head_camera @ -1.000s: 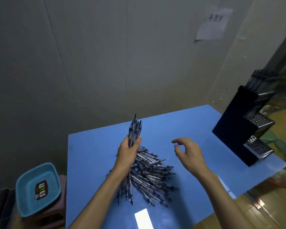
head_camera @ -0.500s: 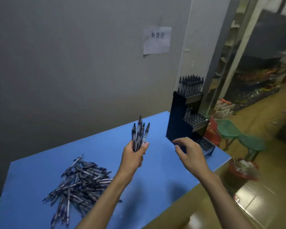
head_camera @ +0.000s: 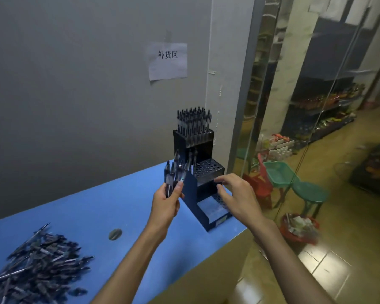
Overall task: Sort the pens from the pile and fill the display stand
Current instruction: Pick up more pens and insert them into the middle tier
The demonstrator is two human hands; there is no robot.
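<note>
Left hand (head_camera: 165, 204) gripping upright pens (head_camera: 173, 174); right hand (head_camera: 237, 197) loosely spread beside stand (head_camera: 191, 191).

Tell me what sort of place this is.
Probably the restocking corner of a small shop. A paper sign on the wall reads 补货区, a tiered pen display stand is being filled on the blue table, and stocked goods shelves show past the glass partition.

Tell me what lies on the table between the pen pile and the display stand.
In the head view, only a small dark oval mark on the blue table.
</note>
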